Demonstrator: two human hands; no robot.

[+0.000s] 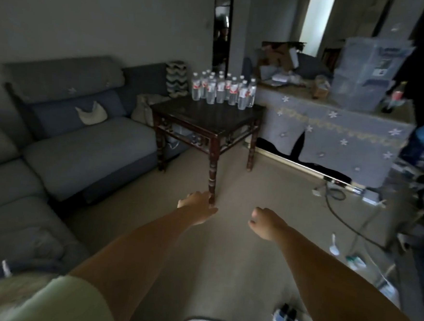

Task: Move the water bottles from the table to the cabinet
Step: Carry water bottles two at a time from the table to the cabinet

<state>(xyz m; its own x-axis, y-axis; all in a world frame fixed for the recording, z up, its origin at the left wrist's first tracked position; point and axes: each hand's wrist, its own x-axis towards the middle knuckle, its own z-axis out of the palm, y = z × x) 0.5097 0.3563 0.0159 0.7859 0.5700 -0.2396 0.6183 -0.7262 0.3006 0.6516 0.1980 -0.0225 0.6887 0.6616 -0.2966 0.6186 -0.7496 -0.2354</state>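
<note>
Forearms stretch forward over floor (226, 266). Left grip (197, 207) relaxed, fingers loose, empty; right grip (266, 223) loosely curled, empty. Beyond, dark wooden counter (204, 116) beside sofa (86, 151); water bottles (223, 91) stand clustered at its far edge, well apart from both grips. Cloth-draped cabinet (333, 133) just right.

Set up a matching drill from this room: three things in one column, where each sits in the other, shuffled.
Things:
1. clear plastic water bottles
2. white cat-shaped cushion
3. translucent plastic storage box

Places:
A. on the blue-grey fabric sofa
B. on the cloth-draped cabinet
C. on the dark wooden table

Pairs: 1-C, 2-A, 3-B
</note>
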